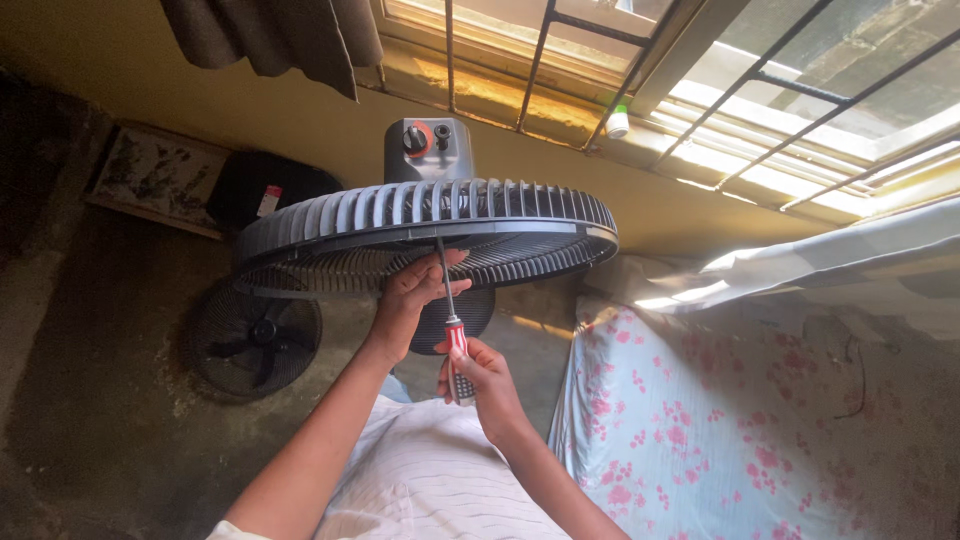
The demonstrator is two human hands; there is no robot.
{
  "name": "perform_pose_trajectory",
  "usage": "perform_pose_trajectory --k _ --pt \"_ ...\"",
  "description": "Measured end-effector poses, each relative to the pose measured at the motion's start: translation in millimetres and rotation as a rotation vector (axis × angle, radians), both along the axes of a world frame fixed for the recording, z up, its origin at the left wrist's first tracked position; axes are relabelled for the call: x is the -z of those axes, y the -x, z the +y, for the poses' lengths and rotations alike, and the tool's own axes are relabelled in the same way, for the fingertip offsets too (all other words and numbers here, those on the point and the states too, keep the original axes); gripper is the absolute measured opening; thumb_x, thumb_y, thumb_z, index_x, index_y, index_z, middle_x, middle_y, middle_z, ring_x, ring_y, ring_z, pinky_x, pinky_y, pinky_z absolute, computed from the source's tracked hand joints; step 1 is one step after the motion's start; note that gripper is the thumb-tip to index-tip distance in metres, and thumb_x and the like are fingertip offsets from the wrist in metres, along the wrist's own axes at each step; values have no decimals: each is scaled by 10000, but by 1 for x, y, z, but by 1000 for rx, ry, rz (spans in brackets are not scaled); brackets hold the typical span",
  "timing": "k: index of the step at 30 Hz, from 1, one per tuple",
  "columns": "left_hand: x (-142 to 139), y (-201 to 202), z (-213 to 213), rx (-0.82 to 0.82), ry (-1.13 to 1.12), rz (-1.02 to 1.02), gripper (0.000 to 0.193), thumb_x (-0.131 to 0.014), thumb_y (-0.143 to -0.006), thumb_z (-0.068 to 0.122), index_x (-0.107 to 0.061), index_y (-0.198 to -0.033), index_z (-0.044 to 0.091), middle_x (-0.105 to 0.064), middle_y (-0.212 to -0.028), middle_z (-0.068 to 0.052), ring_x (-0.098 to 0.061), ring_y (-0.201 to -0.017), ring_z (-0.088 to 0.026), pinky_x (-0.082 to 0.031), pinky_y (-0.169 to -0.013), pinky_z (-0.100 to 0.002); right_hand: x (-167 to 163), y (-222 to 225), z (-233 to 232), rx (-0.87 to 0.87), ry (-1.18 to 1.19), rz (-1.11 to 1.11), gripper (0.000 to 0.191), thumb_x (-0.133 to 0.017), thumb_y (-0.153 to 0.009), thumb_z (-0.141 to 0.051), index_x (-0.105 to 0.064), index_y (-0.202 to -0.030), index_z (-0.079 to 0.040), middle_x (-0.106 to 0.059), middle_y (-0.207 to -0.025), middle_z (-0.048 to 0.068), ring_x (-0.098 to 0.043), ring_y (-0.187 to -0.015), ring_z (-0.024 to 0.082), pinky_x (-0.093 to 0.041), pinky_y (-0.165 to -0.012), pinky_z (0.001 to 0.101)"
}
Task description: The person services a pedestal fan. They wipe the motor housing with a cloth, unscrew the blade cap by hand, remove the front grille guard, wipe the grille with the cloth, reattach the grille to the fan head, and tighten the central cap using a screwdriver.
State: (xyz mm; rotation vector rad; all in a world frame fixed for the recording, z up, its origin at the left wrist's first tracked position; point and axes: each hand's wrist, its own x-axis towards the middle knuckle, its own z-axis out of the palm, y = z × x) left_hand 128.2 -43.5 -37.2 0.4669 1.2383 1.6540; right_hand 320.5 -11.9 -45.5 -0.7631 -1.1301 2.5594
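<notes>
**Grey fan cage, screwdriver at its rim**

Grey plastic fan (430, 225) sits centre frame. The left hand (410, 295) grips its lower rim, fingers curled. The right hand (480, 380), at six o'clock from it, is closed around a red-handled screwdriver (452, 325), tip up against the rim. A flowered mattress (720, 430) lies at four o'clock.

You face a yellow wall (120, 80) under a barred window (700, 70), sunlit. Dark curtain (280, 35) hangs upper left. Rough concrete floor (90, 400) below; bed with pink floral sheet (720, 420) at your right.
</notes>
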Motion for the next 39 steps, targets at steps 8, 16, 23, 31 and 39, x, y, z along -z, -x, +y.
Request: perform_pose_trajectory --k 8,16,23,31,39 --pt "4 0 4 -52 -111 -48 492 -631 -987 197 -527 -1437 29 -598 -1449 -147 -674 -1216 -309 -527 -1068 -418 -19 -11 -2 -91 963 601 474 -339 -1139 -371 -447 -1482 -62 -638 -846 158 -619 -565 276 -494 -528 366" --pt "-4 -6 -1 66 -115 -8 532 -611 -996 342 -554 -1422 28 -645 -1393 -149 -677 -1177 -251 -534 -1004 -389 -15 -30 3 -115 378 334 462 -478 -1085 -323 -474 -1441 -27 -656 -934 160 -621 -621 238 -499 -577 330" --pt "10 -53 -18 406 53 -128 565 -564 -984 518 -753 -1003 -14 -778 -1153 -166 -692 -818 -190 -538 -669 -351 22 -54 37 -274 -237 -83 403 -543 -1060 -267 -541 -1405 -59 -711 -1086 85 -689 -876 148 -581 -737 317" --pt "56 -76 -39 282 322 -2 474 -528 -1021 461 -637 -805 54 -648 -712 -41 -615 -655 -100 -487 -617 -255 102 -118 250 268 -567 -462 138 -607 -930 -58 -692 -1011 16 -707 -816 87 -644 -645 129 -525 -579 276" --pt "114 -86 -77 101 595 -56 362 -647 -966 341 -656 -786 28 -604 -635 -53 -579 -579 -116 -436 -555 -263 114 -44 426 706 -639 -444 182 -625 -878 -40 -697 -1036 13 -690 -784 84 -663 -580 144 -553 -498 276"
